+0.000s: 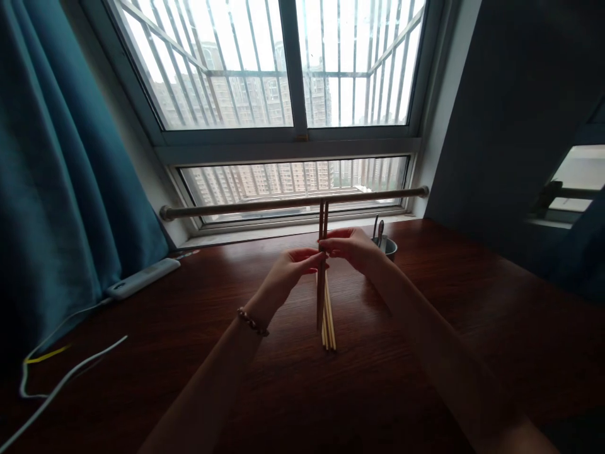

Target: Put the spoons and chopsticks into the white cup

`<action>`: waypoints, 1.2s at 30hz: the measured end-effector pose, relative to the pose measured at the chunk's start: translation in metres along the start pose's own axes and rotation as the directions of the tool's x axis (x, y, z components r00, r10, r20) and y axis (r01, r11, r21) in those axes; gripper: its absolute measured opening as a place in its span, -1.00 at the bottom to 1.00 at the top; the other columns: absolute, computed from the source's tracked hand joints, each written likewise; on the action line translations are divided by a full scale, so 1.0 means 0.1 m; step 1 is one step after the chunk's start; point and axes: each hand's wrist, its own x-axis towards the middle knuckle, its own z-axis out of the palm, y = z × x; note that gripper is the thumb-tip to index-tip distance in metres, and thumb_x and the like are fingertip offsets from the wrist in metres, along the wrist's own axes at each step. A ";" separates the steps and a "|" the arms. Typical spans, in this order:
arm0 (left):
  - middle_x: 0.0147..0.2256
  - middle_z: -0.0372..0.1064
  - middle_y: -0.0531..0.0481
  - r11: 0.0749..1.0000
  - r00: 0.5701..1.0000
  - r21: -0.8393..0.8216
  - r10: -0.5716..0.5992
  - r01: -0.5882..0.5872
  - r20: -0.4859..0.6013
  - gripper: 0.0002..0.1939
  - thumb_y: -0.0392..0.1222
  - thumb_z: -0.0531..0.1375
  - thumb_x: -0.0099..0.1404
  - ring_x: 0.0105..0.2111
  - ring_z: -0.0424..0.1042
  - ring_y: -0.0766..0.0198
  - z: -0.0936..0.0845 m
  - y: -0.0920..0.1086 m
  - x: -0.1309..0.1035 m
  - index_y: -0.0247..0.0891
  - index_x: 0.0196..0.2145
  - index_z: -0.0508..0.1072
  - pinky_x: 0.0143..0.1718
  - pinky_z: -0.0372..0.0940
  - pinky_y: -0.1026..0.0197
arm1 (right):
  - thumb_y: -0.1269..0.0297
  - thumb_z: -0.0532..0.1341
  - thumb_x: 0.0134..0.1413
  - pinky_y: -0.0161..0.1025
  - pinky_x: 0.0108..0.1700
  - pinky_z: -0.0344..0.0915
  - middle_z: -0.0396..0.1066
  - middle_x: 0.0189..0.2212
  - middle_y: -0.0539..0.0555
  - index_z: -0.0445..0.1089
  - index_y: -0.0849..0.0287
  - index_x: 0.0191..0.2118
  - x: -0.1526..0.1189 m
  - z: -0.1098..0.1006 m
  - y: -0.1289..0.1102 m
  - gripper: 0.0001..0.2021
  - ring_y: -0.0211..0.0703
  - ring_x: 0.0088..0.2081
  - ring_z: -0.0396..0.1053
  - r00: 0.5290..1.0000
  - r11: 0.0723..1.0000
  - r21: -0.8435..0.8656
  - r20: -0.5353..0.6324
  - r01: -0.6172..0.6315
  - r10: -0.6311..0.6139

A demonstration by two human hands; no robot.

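Observation:
A pair of dark chopsticks point(321, 290) stands nearly upright above the middle of the table, the two upper ends slightly apart. My left hand point(293, 268) pinches them around mid-length from the left. From the right, my right hand point(352, 246) closes its fingertips on them just above the left one. Behind and below them, several light wooden sticks point(331, 321) lie side by side on the table, their upper part partly hidden by the hands. A beaded bracelet point(253, 321) is on my left wrist.
A cup point(390, 248) with pens or tools stands behind my right hand. At the left lie a white power strip point(144, 279) and white cables point(70, 376). The brown table point(283, 391) reaches a window point(293, 145) with a rail point(265, 205); a blue curtain point(70, 157) hangs left.

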 end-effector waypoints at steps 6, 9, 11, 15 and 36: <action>-0.23 0.42 -0.14 0.941 0.990 0.316 0.136 -0.117 -0.039 -0.58 -0.02 0.24 0.01 -0.26 0.40 0.23 0.25 -0.11 0.08 -0.34 -0.21 0.40 -0.25 0.29 0.26 | 0.35 0.30 -0.21 -0.34 -0.39 0.37 0.38 -0.45 0.11 0.42 0.37 -0.36 -0.29 -0.49 -0.67 -0.78 -0.28 -0.47 0.36 0.754 0.852 -0.445 -0.450 0.276 -0.479; -0.34 0.45 -0.09 0.857 0.997 0.510 0.082 -0.068 -0.005 -0.68 -0.01 0.18 0.07 -0.35 0.41 0.27 0.25 -0.35 0.16 -0.33 -0.32 0.45 -0.35 0.27 0.30 | 0.33 0.27 -0.15 -0.35 -0.40 0.38 0.38 -0.44 0.11 0.41 0.37 -0.32 -0.34 -0.91 -0.76 -0.77 -0.24 -0.46 0.38 0.520 0.751 -0.626 -0.579 0.211 -0.628; -0.41 0.45 -0.06 0.781 0.998 0.625 0.042 -0.004 -0.046 -0.73 -0.05 0.14 0.10 -0.40 0.41 0.29 0.19 -0.54 0.23 -0.31 -0.38 0.46 -0.38 0.25 0.31 | 0.32 0.27 -0.14 -0.35 -0.41 0.38 0.39 -0.46 0.11 0.42 0.36 -0.31 -0.32 -1.16 -0.72 -0.77 -0.21 -0.46 0.39 0.457 0.723 -0.677 -0.604 0.137 -0.653; -0.52 0.43 -0.08 0.661 0.982 0.730 -0.060 0.172 -0.176 -0.80 -0.14 0.16 0.07 -0.48 0.40 0.28 0.01 -0.91 0.33 -0.35 -0.46 0.47 -0.44 0.21 0.30 | 0.41 0.29 -0.20 -0.35 -0.44 0.39 0.39 -0.52 0.13 0.43 0.38 -0.37 -0.19 -1.42 -0.49 -0.82 -0.18 -0.51 0.38 0.506 0.792 -0.610 -0.683 0.001 -0.527; -0.42 0.44 -0.15 0.464 0.939 0.816 -0.168 0.345 -0.301 -0.68 0.04 0.14 0.02 -0.40 0.40 0.19 -0.07 -1.27 0.30 -0.30 -0.47 0.45 -0.44 0.16 0.27 | 0.57 0.22 -0.25 -0.42 -0.63 0.28 0.35 -0.58 0.17 0.36 0.42 -0.47 -0.08 -1.71 -0.04 -0.91 -0.20 -0.57 0.34 0.644 0.767 -0.453 -0.762 -0.454 -0.068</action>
